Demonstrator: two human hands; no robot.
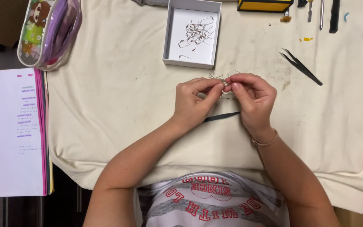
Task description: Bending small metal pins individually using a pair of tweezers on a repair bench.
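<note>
1. Centrally, left hand point(194, 101) and right hand point(251, 98) meet fingertip to fingertip, both pinched on a small bundle of thin wires point(224, 82), held just above the cloth point(118, 92), likely for close sight
2. White box point(192, 63) with more wire bits sits just beyond, within easy reach
3. Black tweezers point(301, 66) lie apart to the right; notebook point(9, 130) far left
</note>
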